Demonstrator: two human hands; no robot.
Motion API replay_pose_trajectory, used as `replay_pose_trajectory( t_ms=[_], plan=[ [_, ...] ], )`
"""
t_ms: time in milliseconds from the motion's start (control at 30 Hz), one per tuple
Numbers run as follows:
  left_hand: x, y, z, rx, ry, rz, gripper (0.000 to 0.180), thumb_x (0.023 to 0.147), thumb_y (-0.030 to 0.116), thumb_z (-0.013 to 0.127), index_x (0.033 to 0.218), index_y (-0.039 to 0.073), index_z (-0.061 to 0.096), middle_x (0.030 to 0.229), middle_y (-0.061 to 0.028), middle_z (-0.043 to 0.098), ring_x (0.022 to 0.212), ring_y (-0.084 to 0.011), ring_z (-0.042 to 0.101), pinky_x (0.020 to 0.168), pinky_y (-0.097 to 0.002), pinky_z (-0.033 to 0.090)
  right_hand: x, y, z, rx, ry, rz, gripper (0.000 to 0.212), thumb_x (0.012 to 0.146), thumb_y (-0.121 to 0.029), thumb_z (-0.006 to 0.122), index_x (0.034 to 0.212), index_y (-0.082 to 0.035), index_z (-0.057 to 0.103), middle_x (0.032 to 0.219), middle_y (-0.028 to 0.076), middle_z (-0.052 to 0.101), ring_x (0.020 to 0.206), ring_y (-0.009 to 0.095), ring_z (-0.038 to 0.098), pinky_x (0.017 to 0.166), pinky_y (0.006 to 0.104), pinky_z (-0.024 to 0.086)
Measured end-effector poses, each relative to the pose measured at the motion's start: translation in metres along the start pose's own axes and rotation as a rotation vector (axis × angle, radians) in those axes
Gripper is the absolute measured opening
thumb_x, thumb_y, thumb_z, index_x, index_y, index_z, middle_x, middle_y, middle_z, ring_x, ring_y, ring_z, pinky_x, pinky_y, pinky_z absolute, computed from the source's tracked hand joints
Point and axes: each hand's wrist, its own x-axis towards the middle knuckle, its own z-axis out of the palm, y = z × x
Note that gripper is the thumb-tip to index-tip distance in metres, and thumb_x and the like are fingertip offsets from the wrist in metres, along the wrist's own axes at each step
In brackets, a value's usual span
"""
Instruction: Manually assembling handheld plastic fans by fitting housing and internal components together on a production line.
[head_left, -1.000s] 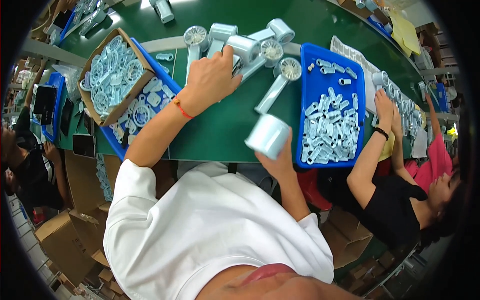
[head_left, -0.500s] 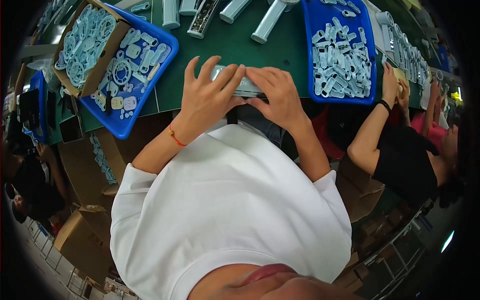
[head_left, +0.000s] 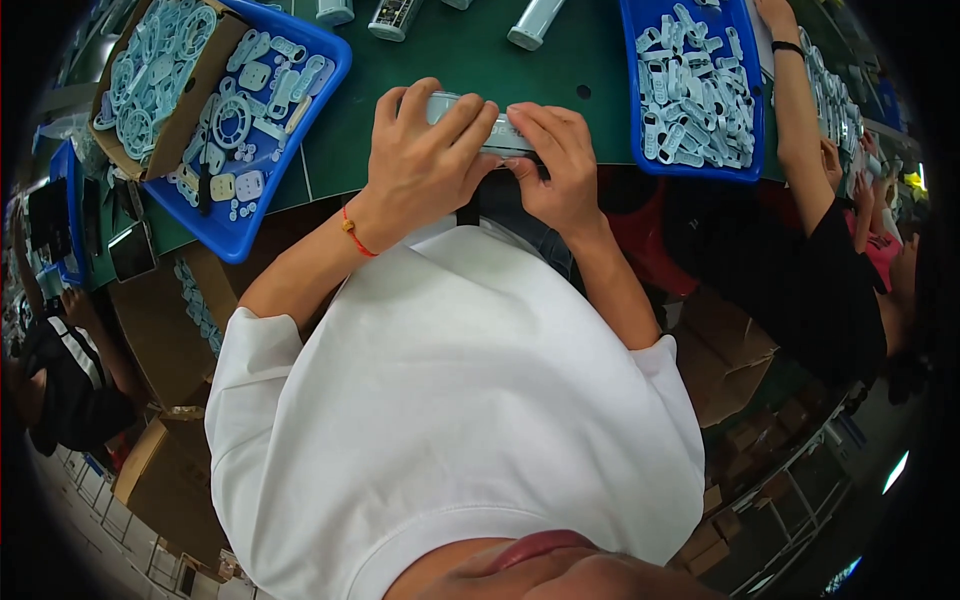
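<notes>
Both of my hands are closed around a long, pale-blue plastic housing [head_left: 507, 137], held level just above the table's near edge. My left hand [head_left: 425, 150] grips its left part, fingers over the top and the thumb on the near side. At the right end, my right hand [head_left: 562, 165] pinches it between thumb and fingers. Most of the housing's surface is hidden by the fingers. Beyond my hands, similar housings lie on the green table [head_left: 450, 65], among them an open housing [head_left: 392, 18] showing its inner parts.
A blue tray [head_left: 345, 62] at left carries a cardboard box [head_left: 192, 95] of pale-blue rings and plates, plus loose small parts. Another blue tray [head_left: 757, 95] at right is heaped with small pale-blue pieces. A co-worker's arm [head_left: 800, 125] reaches over the table beyond it.
The view has shifted, so the table's far items sit higher in the picture. My hands still hold the housing, tilted slightly differently. At right the co-worker's arm has stretched farther forward.
</notes>
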Motion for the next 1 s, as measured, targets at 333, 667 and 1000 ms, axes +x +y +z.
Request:
replay_pose_trajectory(
  t_ms=[333,667,1000],
  plan=[
    [-0.001,-0.001,0.007,0.007,0.067,0.011,0.039,0.066,0.029,0.070,0.099,0.009,0.063,0.099,0.0003,0.056,0.096,-0.0296,0.048,0.079,-0.0407,0.040,-0.006,-0.006,0.002,0.075,0.027,0.143,0.042,0.067,-0.003,0.069,0.108,-0.007,0.063,0.110,0.007,0.060,0.099,0.028,0.051,0.085,0.0353,0.044],
    [0.002,-0.004,-0.003,-0.032,-0.020,-0.004,0.042,0.067,0.027,0.072,0.104,0.012,0.062,0.105,0.0000,0.056,0.098,-0.0291,0.049,0.082,-0.0417,0.040,0.005,-0.011,-0.008,-0.246,-0.108,-0.010,0.056,0.065,-0.013,0.074,0.117,-0.005,0.056,0.102,0.011,0.062,0.094,0.029,0.054,0.080,0.0361,0.046],
    [-0.008,0.015,-0.031,-1.308,0.098,-0.682,0.050,0.091,0.030,0.052,0.124,-0.003,0.038,0.109,-0.0123,0.042,0.100,-0.0200,0.045,0.086,-0.0311,0.040,0.044,-0.038,-0.027,1.168,-0.387,0.713,0.067,0.074,-0.024,0.074,0.126,0.000,0.039,0.101,0.006,0.054,0.082,0.011,0.054,0.074,0.0253,0.045]
  ],
)
